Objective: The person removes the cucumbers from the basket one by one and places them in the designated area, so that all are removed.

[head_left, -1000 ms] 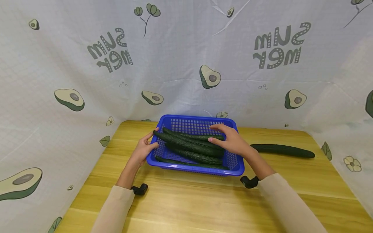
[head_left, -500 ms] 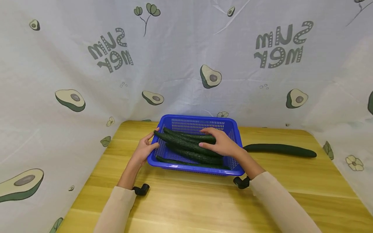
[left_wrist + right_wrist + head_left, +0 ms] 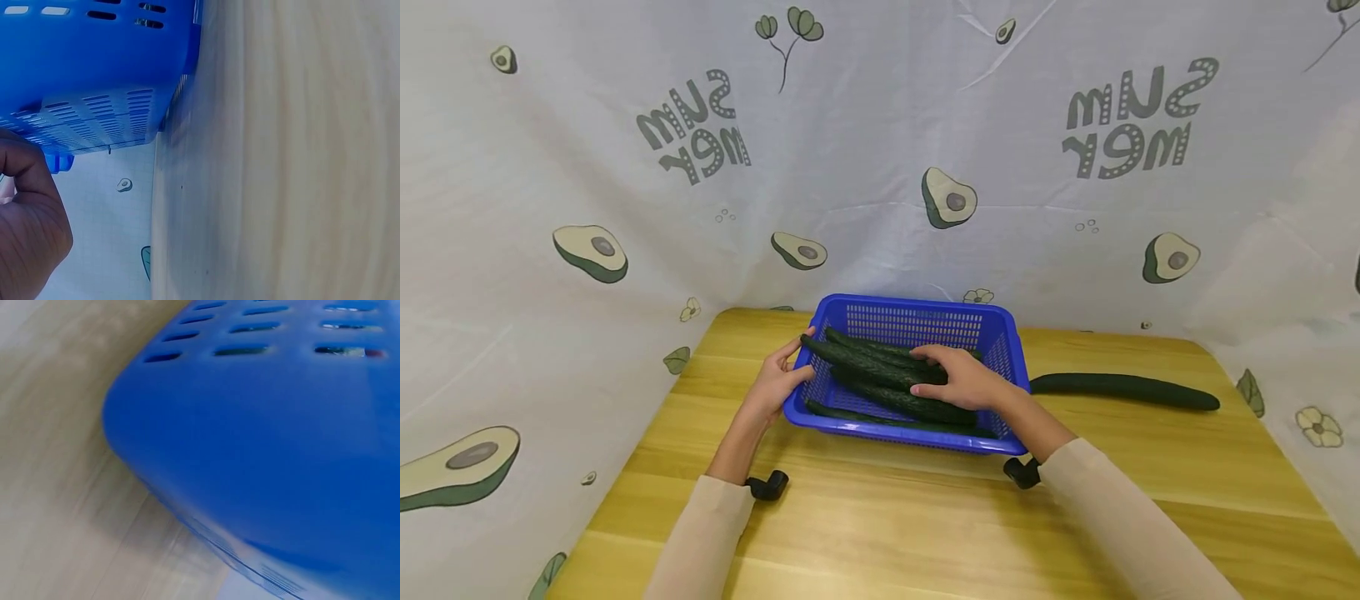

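Observation:
In the head view a blue plastic basket [image 3: 917, 427] with slotted walls stands on the table, several long dark-green cucumbers [image 3: 887, 398] lying lengthwise inside. My left hand [image 3: 772, 385] grips the basket's left rim, thumb over the edge and fingers near a cucumber's tip. Inside the basket, my right hand [image 3: 962, 379] spans the upper cucumber [image 3: 857, 358] with fingers on its far side and thumb on the near side. The left wrist view shows part of the left hand [image 3: 28, 231] beside the basket wall [image 3: 94, 56]. Only basket and table show in the right wrist view.
One more cucumber [image 3: 1123, 389] lies on the wooden table [image 3: 880, 517], to the right of the basket. Behind and along the sides hangs a white curtain [image 3: 850, 167] printed with avocados. Black wrist cameras [image 3: 767, 485] sit below both wrists.
My right hand has moved left and down onto the upper cucumber, its fingers closing about it. My left hand stays at the basket rim. The view has shifted slightly.

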`<state>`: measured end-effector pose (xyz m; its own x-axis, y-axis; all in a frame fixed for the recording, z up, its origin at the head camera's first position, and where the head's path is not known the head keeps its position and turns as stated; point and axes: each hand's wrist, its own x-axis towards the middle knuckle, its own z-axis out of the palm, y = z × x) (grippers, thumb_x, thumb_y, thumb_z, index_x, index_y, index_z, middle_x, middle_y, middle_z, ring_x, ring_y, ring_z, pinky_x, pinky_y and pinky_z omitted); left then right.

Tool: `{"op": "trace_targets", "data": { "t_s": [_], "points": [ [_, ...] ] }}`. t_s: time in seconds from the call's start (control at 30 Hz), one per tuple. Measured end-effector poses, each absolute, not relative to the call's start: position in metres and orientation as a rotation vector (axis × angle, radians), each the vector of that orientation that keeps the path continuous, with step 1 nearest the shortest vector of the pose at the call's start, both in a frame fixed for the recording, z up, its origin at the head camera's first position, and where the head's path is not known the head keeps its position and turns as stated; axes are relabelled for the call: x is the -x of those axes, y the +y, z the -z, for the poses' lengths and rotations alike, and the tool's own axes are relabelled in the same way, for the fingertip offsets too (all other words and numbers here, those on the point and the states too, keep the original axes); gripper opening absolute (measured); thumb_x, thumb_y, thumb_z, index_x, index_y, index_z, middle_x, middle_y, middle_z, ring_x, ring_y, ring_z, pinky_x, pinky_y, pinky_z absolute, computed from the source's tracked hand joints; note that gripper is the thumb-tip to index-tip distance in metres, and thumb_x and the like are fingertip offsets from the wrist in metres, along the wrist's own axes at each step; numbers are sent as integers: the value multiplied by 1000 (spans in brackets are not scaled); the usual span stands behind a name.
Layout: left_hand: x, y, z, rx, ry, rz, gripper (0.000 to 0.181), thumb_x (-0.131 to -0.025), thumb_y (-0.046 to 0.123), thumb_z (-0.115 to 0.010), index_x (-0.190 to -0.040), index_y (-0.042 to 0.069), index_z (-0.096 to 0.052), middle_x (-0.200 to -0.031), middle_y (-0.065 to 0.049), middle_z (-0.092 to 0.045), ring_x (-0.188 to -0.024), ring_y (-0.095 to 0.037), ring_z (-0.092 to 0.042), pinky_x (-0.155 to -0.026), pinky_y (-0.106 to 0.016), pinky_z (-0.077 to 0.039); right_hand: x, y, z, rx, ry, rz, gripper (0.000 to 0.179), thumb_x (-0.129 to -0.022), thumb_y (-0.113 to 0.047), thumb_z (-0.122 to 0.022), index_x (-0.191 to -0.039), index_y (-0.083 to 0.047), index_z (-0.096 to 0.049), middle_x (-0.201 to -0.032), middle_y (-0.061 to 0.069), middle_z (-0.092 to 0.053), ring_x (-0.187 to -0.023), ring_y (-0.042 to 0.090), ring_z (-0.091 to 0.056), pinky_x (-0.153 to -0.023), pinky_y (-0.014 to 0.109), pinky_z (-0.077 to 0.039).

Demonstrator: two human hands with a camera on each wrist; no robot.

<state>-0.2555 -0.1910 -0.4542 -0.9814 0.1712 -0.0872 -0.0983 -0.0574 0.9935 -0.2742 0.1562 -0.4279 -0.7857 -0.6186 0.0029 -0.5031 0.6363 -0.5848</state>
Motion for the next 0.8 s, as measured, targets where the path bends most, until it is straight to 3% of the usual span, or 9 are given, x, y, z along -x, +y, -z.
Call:
{"op": "trace_targets", "data": {
  "t_s": [0.2,0.4,0.6,0.8],
  "points": [
    [257,-192,453,-87,2031,-2148,76,-93,-5,-59,-159,29,-42,-107,-25,-75,-80,-27,-76,-64,-35,-64,273,157,430,1009,2602,723,68,-101,-41,-64,-155,-5,-44,-152,16,-54,-136,39,-53,-110,57,-46],
    [256,-190,454,-89,2020,-2151,77,-92,-6,-59,-158,29,-43,-105,-26,-75,-75,-26,-76,-61,-34,-63,271,156,429,1020,2621,662,65,-100,-39,-65,-153,-4,-48,-148,17,-55,-130,37,-56,-107,55,-49],
    [256,-189,453,-99,2017,-2148,78,-91,-7,-58,-159,29,-42,-100,-24,-75,-68,-24,-74,-59,-33,-62,271,152,430,1017,2657,659,58,-100,-38,-67,-146,-6,-56,-135,14,-56,-114,27,-58,-94,46,-52],
    [256,-190,454,-88,2020,-2165,78,-90,-7,-59,-158,28,-44,-112,-33,-70,-72,-25,-75,-61,-36,-63,276,151,434,1025,2644,705,50,-99,-40,-67,-138,-9,-59,-136,13,-65,-125,33,-62,-103,51,-53]
  ]
}}
